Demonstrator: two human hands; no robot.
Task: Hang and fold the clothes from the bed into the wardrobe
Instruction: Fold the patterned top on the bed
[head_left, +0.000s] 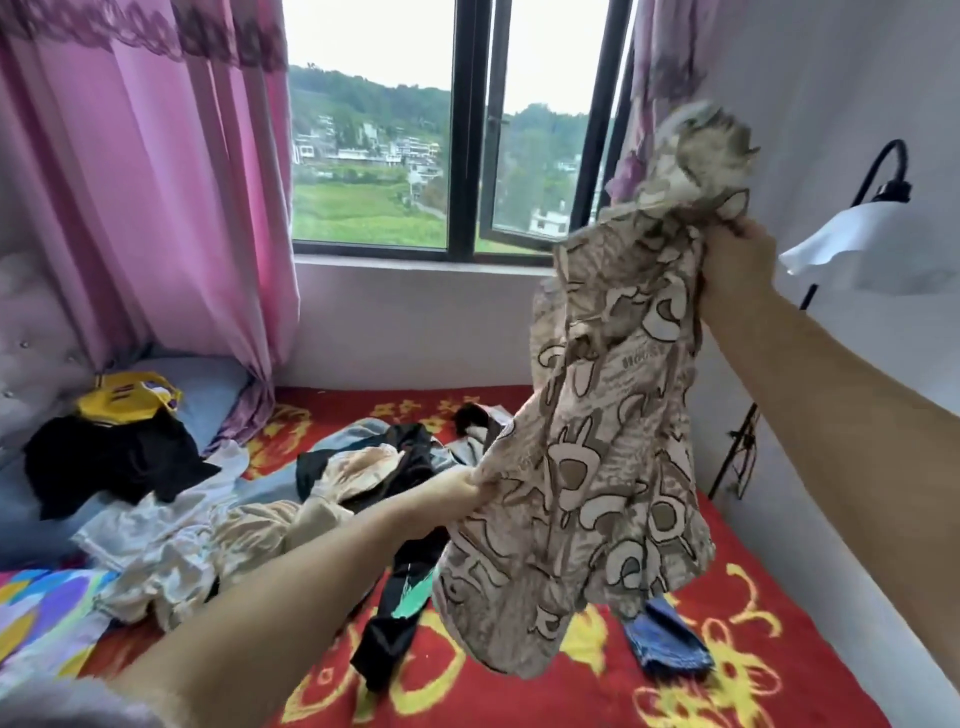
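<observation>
A beige patterned garment (597, 441) is held up in the air over the right side of the bed (519, 691), clear of the red bedspread. Its upper end is gripped by the right hand (737, 265), raised high toward the wall, with the fingers curled round a bunched fold of the fabric. Its lower left edge is pinched by the left hand (457, 493), held lower and nearer the middle of the bed, the fingers clamped on the cloth. Between the two hands the garment is drawn out on a slant, and the rest hangs loosely below.

The step in hand is judged to be the picking up and shaking out of one piece, so that its shape can be found. The next move would call for the shoulders or the hem to be located and the fabric to be straightened before it is folded or hung; the wardrobe is not in view.

Much of the task appears to be left: a heap of light clothes (197, 540) lies toward the left edge of the bed, a black garment (109, 462) near the head-end corner, a dark piece (400, 597) in the middle, and a blue folded item (665, 644) below the held garment.
</observation>
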